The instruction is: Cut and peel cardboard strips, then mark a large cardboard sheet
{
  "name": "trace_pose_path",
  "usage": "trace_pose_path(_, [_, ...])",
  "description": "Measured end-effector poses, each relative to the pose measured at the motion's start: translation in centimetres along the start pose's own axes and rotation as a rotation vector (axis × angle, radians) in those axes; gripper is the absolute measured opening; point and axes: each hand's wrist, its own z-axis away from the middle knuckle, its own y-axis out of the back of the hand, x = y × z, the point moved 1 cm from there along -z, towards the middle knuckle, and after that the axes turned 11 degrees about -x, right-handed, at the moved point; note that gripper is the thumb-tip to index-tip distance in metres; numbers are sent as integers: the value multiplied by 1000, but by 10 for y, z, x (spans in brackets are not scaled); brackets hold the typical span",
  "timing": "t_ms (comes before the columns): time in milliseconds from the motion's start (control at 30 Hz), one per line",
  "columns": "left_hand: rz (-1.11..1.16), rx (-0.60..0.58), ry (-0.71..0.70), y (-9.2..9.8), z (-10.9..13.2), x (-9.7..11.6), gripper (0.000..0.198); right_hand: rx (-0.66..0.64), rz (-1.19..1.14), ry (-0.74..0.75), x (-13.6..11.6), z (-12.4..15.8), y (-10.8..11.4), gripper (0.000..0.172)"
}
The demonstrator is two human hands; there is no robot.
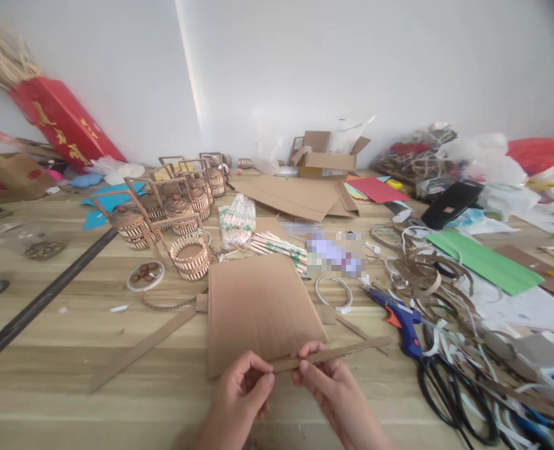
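A narrow cardboard strip is pinched between the thumb and fingers of both hands. My left hand grips its left end, and my right hand holds it a little further right, so the rest sticks out to the right. Beneath and just beyond the strip, a square cardboard sheet lies flat on the wooden table. To the left of the sheet rests another long cardboard strip. A blue glue gun lies to the right of my right hand.
Several small stick baskets with tall handles stand at the left back, near a dish of brown balls. Bundled sticks lie beyond the sheet. Black-handled scissors and tangled strips crowd the right. An open box stands by the wall.
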Motion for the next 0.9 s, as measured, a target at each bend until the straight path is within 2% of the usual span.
trace_pose_path(200, [-58,-7,-4,-5,6,2,39,13,18,73,24,-5,11,36])
trace_pose_path(400, [-146,-20,-40,-7,11,10,38,92,-31,108,15,3,-5,34])
trace_pose_path(533, [-174,-72,-64,-7,9,6,40,114,-30,119,16,1,4,35])
trace_pose_path(700, [-279,-118,-88,-6,7,-6,40,44,147,145,10,-4,20,43])
trace_pose_path(767, [-356,-128,-88,-7,7,-8,42,8,238,127,2,-2,17,42])
trace_pose_path(900, [-420,-189,-110,-11,9,-4,30,-51,402,142,-9,2,2,48])
